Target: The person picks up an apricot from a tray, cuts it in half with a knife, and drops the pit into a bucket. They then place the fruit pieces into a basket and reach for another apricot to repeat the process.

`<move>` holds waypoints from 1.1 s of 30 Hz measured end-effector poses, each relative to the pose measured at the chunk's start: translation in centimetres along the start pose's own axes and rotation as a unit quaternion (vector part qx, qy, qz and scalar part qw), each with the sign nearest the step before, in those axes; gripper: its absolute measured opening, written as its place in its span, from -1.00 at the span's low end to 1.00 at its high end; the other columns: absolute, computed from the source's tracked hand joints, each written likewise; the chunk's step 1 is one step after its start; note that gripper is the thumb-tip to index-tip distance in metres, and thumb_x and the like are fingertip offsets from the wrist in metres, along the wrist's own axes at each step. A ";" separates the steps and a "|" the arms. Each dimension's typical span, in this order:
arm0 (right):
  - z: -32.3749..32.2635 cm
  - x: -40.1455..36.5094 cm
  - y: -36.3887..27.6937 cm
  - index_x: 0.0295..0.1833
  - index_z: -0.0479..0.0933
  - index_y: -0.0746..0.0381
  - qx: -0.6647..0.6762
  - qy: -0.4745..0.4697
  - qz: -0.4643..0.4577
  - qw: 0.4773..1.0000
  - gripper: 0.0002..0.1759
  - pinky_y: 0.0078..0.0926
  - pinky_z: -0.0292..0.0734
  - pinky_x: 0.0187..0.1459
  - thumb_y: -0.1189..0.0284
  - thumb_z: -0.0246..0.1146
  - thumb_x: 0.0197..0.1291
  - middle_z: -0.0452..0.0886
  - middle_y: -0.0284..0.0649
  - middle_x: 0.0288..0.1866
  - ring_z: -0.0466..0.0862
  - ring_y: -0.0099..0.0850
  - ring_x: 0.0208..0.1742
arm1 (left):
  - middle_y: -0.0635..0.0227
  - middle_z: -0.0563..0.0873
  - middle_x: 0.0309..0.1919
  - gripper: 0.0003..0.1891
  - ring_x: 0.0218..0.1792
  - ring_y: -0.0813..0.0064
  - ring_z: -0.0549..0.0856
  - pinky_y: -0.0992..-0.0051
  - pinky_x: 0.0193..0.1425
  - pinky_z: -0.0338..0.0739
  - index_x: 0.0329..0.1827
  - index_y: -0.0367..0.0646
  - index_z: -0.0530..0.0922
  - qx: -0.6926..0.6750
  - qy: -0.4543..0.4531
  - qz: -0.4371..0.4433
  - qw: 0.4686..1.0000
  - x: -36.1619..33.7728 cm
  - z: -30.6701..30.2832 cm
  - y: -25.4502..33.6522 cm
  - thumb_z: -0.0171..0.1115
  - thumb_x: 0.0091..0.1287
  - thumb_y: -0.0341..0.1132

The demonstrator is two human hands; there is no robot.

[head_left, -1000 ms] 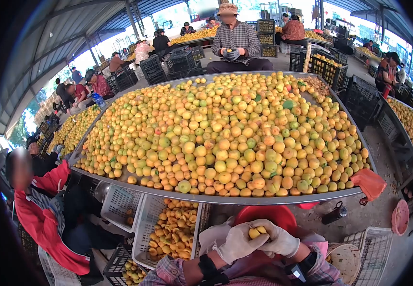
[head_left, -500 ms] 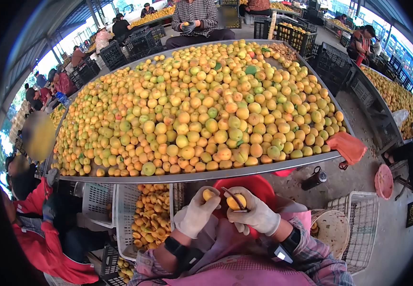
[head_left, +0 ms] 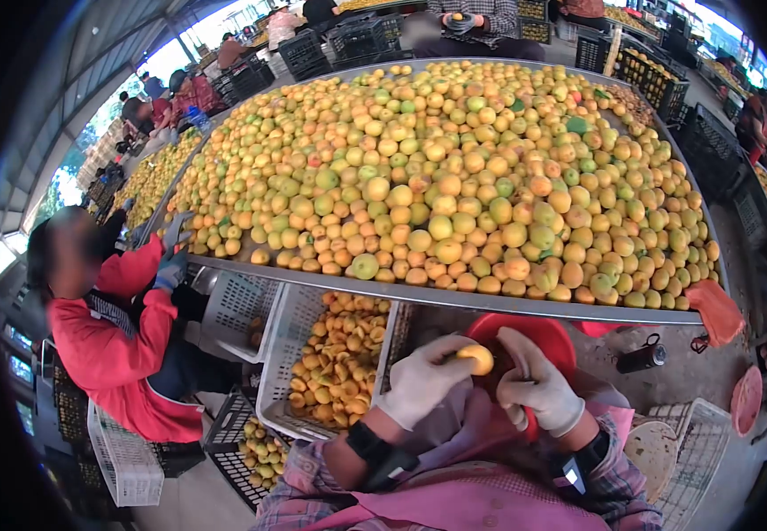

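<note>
My left hand (head_left: 426, 379), in a pale glove, is closed on a yellow-orange fruit (head_left: 475, 359) held between thumb and fingertips. Just to its right, my right hand (head_left: 538, 382), gloved too, is closed with its fingers pointing up; a thin dark tool (head_left: 506, 355) seems to show at its fingers, partly hidden. A red basin (head_left: 559, 342) lies below and behind both hands. To the left, a white crate (head_left: 276, 386) holds cut fruit halves (head_left: 337, 358). Beyond the hands stands a metal-edged table (head_left: 454, 301) heaped with whole fruits (head_left: 454, 190).
At the left sits a co-worker in a red jacket (head_left: 114, 350), hands at the table edge. A black crate (head_left: 227, 442) is at lower left. To the right are a red cloth (head_left: 716, 311), a black bottle (head_left: 642, 356), a round bucket (head_left: 651, 451) and a white basket (head_left: 697, 442).
The view has swung left, bringing the red-jacketed co-worker further into sight. The fruit near my right hand is gone from it; my left hand now holds a fruit out at its fingertips.
</note>
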State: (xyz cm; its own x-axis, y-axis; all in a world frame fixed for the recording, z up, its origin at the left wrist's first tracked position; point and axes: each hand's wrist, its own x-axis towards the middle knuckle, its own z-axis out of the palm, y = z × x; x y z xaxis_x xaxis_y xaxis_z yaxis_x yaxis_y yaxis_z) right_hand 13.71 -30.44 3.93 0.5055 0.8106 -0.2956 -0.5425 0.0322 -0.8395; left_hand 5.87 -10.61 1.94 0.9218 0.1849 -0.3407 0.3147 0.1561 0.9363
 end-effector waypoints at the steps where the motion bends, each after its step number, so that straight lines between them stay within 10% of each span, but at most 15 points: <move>1: -0.6 0.1 0.5 0.59 -0.08 0.21 -0.011 0.012 -0.033 0.999 -0.06 -0.61 0.36 -0.65 0.61 0.18 0.10 0.54 -0.20 -0.46 0.50 -0.45 -0.67 | 0.36 0.72 -0.15 -0.69 -0.16 0.58 0.67 0.57 -0.02 0.56 0.05 -0.27 0.62 0.017 0.026 0.044 0.999 0.0 -1.8 -0.6 0.30 0.29 -0.34; 7: -1.3 0.5 4.4 0.43 0.21 0.29 0.109 0.179 -0.038 0.977 -0.37 -0.52 0.48 -0.62 0.53 0.15 0.24 0.54 -0.19 -0.48 0.55 -0.40 -0.64 | 0.25 0.75 -0.24 -0.62 -0.15 0.47 0.72 0.50 -0.02 0.59 -0.02 -0.31 0.65 0.334 0.296 0.032 0.894 -1.9 -15.7 -7.4 0.45 0.14 -0.29; 11: -1.3 -0.4 7.8 0.14 0.47 0.26 0.162 0.096 0.116 0.975 -0.68 -0.45 0.53 -0.50 0.35 0.16 0.36 0.58 -0.25 -0.46 0.60 -0.36 -0.55 | 0.29 0.66 -0.06 -0.60 -0.12 0.39 0.71 0.48 0.08 0.62 0.07 -0.27 0.54 0.003 0.304 -0.087 0.949 -3.2 -18.1 -8.0 0.40 0.20 -0.36; 16: -2.1 -2.3 8.4 0.07 0.48 0.22 0.192 -0.003 0.137 0.972 -0.62 -0.35 0.55 -0.43 0.13 0.16 0.40 0.55 -0.29 -0.46 0.59 -0.33 -0.51 | 0.24 0.62 0.07 -0.69 0.10 0.37 0.64 0.40 0.30 0.56 0.17 -0.23 0.48 -0.249 0.071 -0.024 0.966 -1.9 -12.6 -3.6 0.19 0.37 -0.52; 21: -2.9 -2.6 7.5 -0.09 0.48 0.20 0.247 -0.035 0.074 0.965 -0.68 -0.47 0.38 -0.54 0.15 0.11 0.44 0.38 -0.40 -0.58 0.38 -0.50 -0.64 | 0.26 0.66 0.08 -0.54 -0.26 0.54 0.70 0.72 -0.38 0.52 0.36 -0.10 0.40 -0.357 -0.088 -0.050 0.928 -0.1 -5.6 0.7 0.18 0.40 -0.48; 26: -2.2 -1.8 -0.7 -0.46 0.35 0.22 0.117 0.245 -0.245 0.931 -0.65 -0.49 0.36 -0.62 0.31 0.06 0.41 0.32 -0.36 -0.71 0.42 -0.47 -0.72 | 0.36 0.67 -0.11 -0.51 -0.38 0.66 0.58 0.75 -0.47 0.38 0.33 -0.10 0.41 -0.212 -0.122 -0.050 0.968 1.5 1.8 2.5 0.20 0.32 -0.52; 33: 0.7 -1.8 -5.5 -0.46 0.28 0.16 0.074 0.329 -0.417 0.844 -0.74 -0.44 0.37 -0.58 0.44 0.08 0.31 0.25 -0.37 -0.68 0.28 -0.50 -0.70 | 0.57 0.58 -0.42 -0.66 -0.49 0.76 0.56 0.71 -0.52 0.34 0.06 -0.07 0.52 0.028 -0.172 -0.096 0.980 1.7 7.9 4.1 0.39 0.26 -0.28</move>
State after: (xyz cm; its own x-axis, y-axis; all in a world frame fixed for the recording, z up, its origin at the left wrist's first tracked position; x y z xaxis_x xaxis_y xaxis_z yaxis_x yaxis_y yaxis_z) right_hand 15.37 -31.64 9.42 0.9897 -0.0289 0.1400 0.1331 0.5438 -0.8286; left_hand 10.54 -17.32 5.89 0.8637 -0.1815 -0.4703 0.4921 0.1017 0.8646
